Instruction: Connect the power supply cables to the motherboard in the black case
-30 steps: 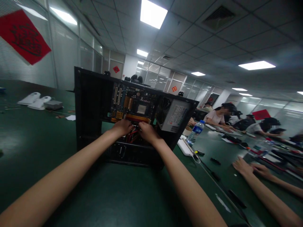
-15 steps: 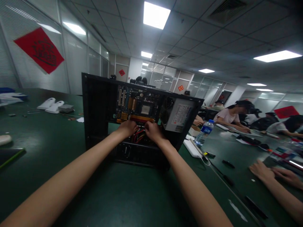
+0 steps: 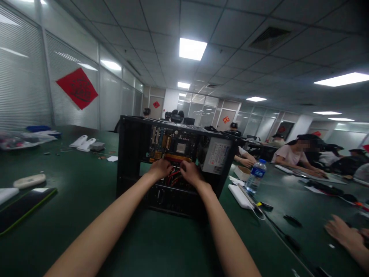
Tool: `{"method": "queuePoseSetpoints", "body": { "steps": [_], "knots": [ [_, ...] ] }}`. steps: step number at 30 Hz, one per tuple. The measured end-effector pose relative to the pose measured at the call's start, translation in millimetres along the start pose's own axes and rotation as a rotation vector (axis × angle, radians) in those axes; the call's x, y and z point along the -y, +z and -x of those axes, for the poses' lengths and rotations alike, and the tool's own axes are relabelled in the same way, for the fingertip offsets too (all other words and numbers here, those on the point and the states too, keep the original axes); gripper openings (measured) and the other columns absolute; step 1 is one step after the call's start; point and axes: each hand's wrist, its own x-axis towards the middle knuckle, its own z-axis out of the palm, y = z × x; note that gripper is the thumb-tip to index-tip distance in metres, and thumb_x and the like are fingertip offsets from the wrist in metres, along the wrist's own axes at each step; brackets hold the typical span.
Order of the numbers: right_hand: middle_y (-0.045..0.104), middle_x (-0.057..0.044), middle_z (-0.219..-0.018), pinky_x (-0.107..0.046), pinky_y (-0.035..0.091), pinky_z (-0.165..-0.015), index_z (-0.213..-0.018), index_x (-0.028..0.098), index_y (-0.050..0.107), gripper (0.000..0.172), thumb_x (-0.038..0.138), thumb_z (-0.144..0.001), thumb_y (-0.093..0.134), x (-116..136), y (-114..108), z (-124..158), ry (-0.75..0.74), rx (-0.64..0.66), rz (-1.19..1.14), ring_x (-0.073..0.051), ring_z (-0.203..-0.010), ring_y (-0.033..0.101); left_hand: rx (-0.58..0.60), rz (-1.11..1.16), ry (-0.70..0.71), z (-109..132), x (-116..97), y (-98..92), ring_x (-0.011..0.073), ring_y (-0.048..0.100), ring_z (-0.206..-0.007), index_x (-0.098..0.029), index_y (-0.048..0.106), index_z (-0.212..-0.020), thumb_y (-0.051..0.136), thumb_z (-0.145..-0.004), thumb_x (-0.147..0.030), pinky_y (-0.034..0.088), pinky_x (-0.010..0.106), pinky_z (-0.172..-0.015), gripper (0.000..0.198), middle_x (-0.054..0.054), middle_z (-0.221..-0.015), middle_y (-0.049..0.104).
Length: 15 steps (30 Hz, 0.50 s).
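Observation:
An open black computer case (image 3: pixel 133 169) stands on the green table in front of me, its inside facing me. Its motherboard (image 3: pixel 161 140) carries a bare square processor socket area (image 3: pixel 181 148) and, below that, red and orange memory slots (image 3: pixel 178 158). My left hand (image 3: pixel 160 169) is closed at the left end of the slots, my right hand (image 3: pixel 190 172) at their right end. Fingertips are hidden; whether a memory stick is between them is too small to tell. Red and dark cables (image 3: pixel 173 177) hang just below the hands. A silver power supply (image 3: pixel 216 156) sits at upper right.
Right of the case are a water bottle (image 3: pixel 256 176), a white power strip (image 3: pixel 240 196) and cables. Another person's hand (image 3: pixel 341 231) rests at far right. On the left lie a black pad with a green edge (image 3: pixel 27 209), a pale mouse-like object (image 3: pixel 29 181) and white objects (image 3: pixel 86 144).
The view has tilted up and turned left, so the case appears lower and slightly to the right. Both hands stay at the memory slots with little visible movement.

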Motion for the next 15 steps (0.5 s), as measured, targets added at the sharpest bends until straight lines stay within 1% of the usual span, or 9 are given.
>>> {"method": "queuePoseSetpoints", "body": {
  "steps": [2, 6, 9, 12, 15],
  "knots": [
    [0.074, -0.004, -0.087, -0.022, 0.042, -0.068, -0.095, 0.018, 0.069, 0.012, 0.022, -0.091, 0.058, 0.2, 2.6, 3.7, -0.041, 0.016, -0.051, -0.015, -0.080, 0.067, -0.028, 0.026, 0.007, 1.7, 0.5, -0.4, 0.0280, 0.070, -0.101, -0.021, 0.075, -0.098, 0.044, -0.097, -0.042, 0.050, 0.034, -0.081, 0.038, 0.014, -0.104, 0.075],
    [0.076, -0.005, -0.088, -0.023, 0.043, -0.069, -0.092, 0.018, 0.073, 0.018, 0.028, -0.092, 0.058, 3.6, 6.0, 9.9, -0.043, 0.152, -0.080, -0.016, -0.080, 0.069, -0.043, 0.088, 0.057, 3.5, 5.0, 1.9, 0.0230, 0.071, -0.094, -0.019, 0.074, -0.090, 0.046, -0.096, -0.040, 0.048, 0.028, -0.074, 0.036, 0.010, -0.096, 0.076],
    [0.077, -0.007, -0.092, -0.024, 0.045, -0.070, -0.094, 0.018, 0.076, 0.019, 0.026, -0.089, 0.060, 7.5, 5.1, 13.6, -0.035, 0.306, -0.066, -0.019, -0.087, 0.071, -0.050, 0.120, 0.099, 6.7, 10.2, 5.2, 0.0215, 0.070, -0.092, -0.019, 0.074, -0.088, 0.049, -0.095, -0.038, 0.047, 0.027, -0.072, 0.032, 0.008, -0.095, 0.076],
    [0.078, -0.006, -0.100, -0.025, 0.048, -0.075, -0.099, 0.020, 0.079, 0.021, 0.023, -0.087, 0.061, 10.1, 2.8, 17.5, -0.072, 0.461, -0.117, -0.021, -0.092, 0.072, -0.054, 0.144, 0.140, 12.1, 15.2, 7.8, 0.0205, 0.070, -0.090, -0.019, 0.073, -0.089, 0.047, -0.095, -0.036, 0.046, 0.027, -0.071, 0.032, 0.007, -0.095, 0.076],
    [0.077, -0.005, -0.109, -0.025, 0.049, -0.081, -0.108, 0.022, 0.078, 0.028, 0.019, -0.087, 0.060, 10.6, 1.0, 19.8, -0.095, 0.532, -0.173, -0.020, -0.099, 0.071, -0.041, 0.180, 0.140, 15.4, 19.5, 9.8, 0.0200, 0.069, -0.086, -0.019, 0.072, -0.084, 0.044, -0.096, -0.035, 0.044, 0.027, -0.070, 0.035, 0.007, -0.091, 0.076]
  ]
}}
